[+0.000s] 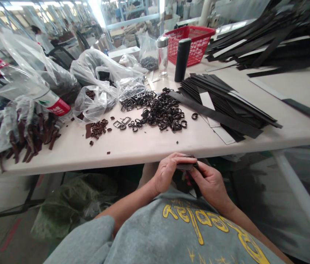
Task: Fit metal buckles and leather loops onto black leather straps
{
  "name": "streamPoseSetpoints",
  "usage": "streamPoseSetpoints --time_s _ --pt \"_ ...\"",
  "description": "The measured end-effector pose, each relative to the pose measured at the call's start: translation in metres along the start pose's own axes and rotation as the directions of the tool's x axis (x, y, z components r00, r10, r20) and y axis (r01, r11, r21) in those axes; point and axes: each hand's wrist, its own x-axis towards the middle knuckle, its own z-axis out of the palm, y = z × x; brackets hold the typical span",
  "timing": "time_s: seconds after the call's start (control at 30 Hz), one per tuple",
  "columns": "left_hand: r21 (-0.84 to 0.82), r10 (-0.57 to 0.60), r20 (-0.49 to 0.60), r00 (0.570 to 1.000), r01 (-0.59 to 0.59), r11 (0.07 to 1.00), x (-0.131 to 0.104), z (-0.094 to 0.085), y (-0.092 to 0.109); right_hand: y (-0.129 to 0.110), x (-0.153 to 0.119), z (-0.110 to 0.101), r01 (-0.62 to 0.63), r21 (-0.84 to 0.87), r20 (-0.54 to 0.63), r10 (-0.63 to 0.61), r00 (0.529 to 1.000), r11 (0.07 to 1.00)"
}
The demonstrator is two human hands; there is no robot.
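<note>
In front of my shirt, just off the table's near edge, my left hand [167, 171] and my right hand [212, 183] meet. Both are closed on a dark strap [196, 186], which hangs down between them. My left fingers press flat over its folded upper part; my right thumb and fingers pinch it from the other side. Whether a buckle or loop is in there too, I cannot make out. Beyond the hands lies a heap of black strap loops [168, 112], with metal buckles [133, 101] at its left. A stack of dark strips [223, 99] lies to the right.
Small brown loops [98, 128] and bundled brown straps [31, 135] lie on the left of the table [133, 154]. Behind are plastic bags [94, 66], a tipped bottle [49, 97], a glass bottle [162, 57], a black flask [182, 60], a red basket [199, 46] and more strips [270, 47].
</note>
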Motion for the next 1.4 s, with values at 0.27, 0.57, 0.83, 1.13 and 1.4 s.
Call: streamPoseSetpoints --time_s 0.27,0.57,0.83,1.13,1.4 --pt "-0.297 -0.144 -0.012 0.99 0.134 0.945 0.002 0.012 0.007 -0.02 0.013 -0.027 0.32 -0.34 0.119 -0.297 0.947 0.884" --pt "-0.338 -0.319 -0.067 0.945 0.28 0.899 0.007 0.012 0.008 -0.034 0.009 -0.045 0.389 -0.513 0.249 -0.301 0.92 0.765" --pt "-0.044 -0.311 0.03 0.95 0.313 0.949 0.002 -0.003 -0.01 -0.013 -0.001 -0.056 0.213 -0.552 0.349 -0.009 0.937 0.806" --pt "0.432 -0.059 0.378 0.924 -0.119 0.894 -0.007 0.003 -0.036 -0.056 -0.002 -0.069 0.52 -0.83 0.504 -0.131 0.854 0.202" --pt "0.147 -0.168 0.22 0.961 0.138 0.98 -0.001 0.011 -0.037 -0.097 0.029 -0.051 0.741 -0.672 0.65 -0.467 0.6 0.016"
